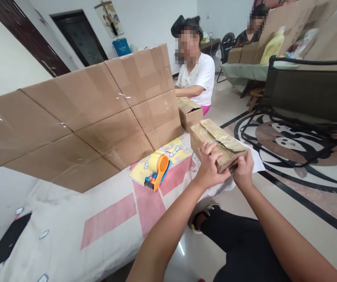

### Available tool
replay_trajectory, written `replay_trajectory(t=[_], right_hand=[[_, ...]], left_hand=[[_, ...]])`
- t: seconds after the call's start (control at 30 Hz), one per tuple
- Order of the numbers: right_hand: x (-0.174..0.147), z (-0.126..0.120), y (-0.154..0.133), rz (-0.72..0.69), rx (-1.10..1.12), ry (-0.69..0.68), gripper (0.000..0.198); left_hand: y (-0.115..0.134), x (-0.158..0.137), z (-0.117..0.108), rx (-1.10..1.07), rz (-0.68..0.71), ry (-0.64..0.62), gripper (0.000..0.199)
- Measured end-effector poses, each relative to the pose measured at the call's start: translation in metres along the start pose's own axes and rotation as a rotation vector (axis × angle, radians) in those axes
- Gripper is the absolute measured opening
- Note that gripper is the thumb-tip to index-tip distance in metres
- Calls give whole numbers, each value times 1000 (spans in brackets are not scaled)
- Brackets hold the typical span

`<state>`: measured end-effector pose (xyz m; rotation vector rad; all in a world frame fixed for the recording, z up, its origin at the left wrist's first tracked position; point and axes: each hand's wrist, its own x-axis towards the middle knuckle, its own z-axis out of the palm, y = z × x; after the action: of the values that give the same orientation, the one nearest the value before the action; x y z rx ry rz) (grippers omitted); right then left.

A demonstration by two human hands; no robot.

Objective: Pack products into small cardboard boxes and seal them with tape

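Note:
Both my hands grip one end of a cardboard box (206,137) at the table's right edge. My left hand (211,164) lies over the near side, fingers on top and thumb by the lower corner. My right hand (244,168) clasps the near right corner, its thumb against the end face. The top flaps meet along a seam that gapes a little, with shiny tape on them. To the left, an orange and blue tape dispenser (158,170) with a yellowish roll rests on a yellow printed sheet (183,149).
Stacked taped boxes (106,113) form a wall along the table's far side. Another box (190,113) stands beyond mine, near a person in a white shirt (199,74). A dark folding chair (309,94) is at right. A black flat object (6,243) lies at left.

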<state>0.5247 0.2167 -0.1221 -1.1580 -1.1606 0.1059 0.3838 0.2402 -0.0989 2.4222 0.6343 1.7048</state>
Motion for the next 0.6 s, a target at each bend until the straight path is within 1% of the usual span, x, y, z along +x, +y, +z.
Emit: replay_trajectory(t=[0.07,0.17,0.27,0.37,0.43,0.5,0.57,0.6], right_hand=[[0,6,8,18,-18,5,42],[7,24,13,7,-46,15,50],[24,47,21,20,-66,14,50],[44,70,38,48,-48,-16,51],[56,84,52,83,-37,-49,55],[65,97,66,153,-76,-81,58],[71,107,75,216,-138,-107,59],[74,110,75,228,-163,-118,58]], left_hand=[[-13,-4,9,10,-13,-19,75],[-35,2,11,36,-34,-23,74],[-64,15,13,58,-31,-23,72],[-95,26,17,82,-23,-26,73],[-114,34,21,120,-57,-28,71],[-128,42,24,158,-117,-37,68],[-135,52,24,180,-175,-87,66],[-135,56,22,191,-206,-136,68]])
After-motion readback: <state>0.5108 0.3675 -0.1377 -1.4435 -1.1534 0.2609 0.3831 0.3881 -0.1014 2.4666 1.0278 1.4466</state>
